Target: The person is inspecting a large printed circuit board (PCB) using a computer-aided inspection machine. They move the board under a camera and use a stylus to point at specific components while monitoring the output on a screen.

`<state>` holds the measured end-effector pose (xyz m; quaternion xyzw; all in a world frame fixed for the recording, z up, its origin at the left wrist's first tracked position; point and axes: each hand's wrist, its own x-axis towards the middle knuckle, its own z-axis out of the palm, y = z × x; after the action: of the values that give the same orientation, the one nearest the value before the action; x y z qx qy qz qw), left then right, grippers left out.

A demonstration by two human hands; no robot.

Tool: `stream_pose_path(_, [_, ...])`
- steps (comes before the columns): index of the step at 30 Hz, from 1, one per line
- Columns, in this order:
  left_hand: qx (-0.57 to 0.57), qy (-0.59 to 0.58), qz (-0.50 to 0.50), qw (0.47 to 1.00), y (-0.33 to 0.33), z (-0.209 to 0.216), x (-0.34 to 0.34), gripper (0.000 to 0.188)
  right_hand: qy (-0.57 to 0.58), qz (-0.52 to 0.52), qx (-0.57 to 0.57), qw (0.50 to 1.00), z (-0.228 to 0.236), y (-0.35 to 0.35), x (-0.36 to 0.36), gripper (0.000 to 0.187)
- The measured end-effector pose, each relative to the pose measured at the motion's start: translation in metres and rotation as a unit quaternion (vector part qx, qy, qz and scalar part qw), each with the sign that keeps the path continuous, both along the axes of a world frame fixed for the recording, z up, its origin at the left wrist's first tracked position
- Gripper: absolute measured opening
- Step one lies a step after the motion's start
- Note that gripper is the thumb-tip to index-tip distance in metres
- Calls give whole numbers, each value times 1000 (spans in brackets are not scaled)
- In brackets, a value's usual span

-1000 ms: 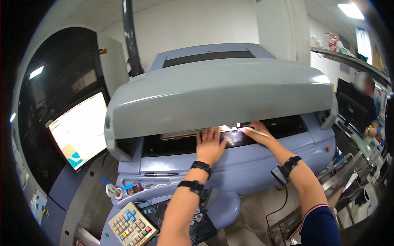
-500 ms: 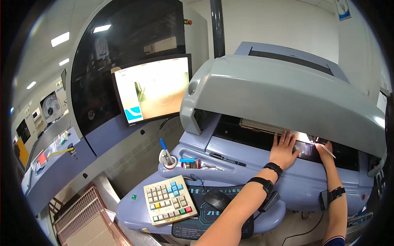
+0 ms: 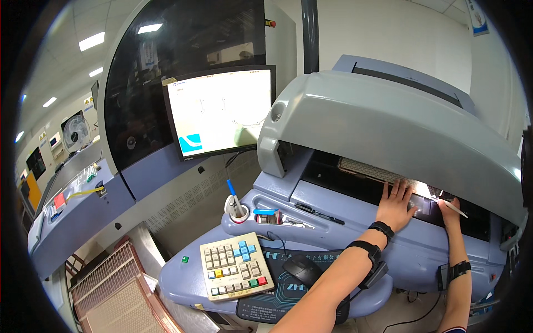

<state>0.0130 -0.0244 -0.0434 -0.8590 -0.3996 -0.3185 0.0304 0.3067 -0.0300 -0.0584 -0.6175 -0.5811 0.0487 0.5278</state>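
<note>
As seen in the head view, the left hand (image 3: 394, 209) lies palm down with its fingers spread at the near edge of the pale gridded panel (image 3: 371, 170); its grip is wide and encloses nothing. The right hand (image 3: 450, 215), to the right, holds a slim white stick (image 3: 457, 209) in a narrow grip; the exact finger placement cannot be told. The panel rests on the black bed (image 3: 327, 175), partly covered by the grey hood (image 3: 400, 130) on the far side. A bright light falls between the hands.

Left of the hood stands a lit monitor (image 3: 222, 114). On the near side, a keypad (image 3: 236, 267) sits left of a black mouse (image 3: 302, 270) on a dark mat (image 3: 265, 305). A black pen (image 3: 319, 213) lies in a recess, right of a white cup (image 3: 239, 214).
</note>
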Motion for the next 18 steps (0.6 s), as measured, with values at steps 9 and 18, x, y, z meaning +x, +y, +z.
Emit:
stream_pose_path(9, [1,-8,-1,1000,-2,-2,-2,65,24,20,30,999,1,-2,-8,44])
stream_pose_path(18, [9,-9,2,1000,1,-4,0,64,-20,22,32,999,-7,8,11,51])
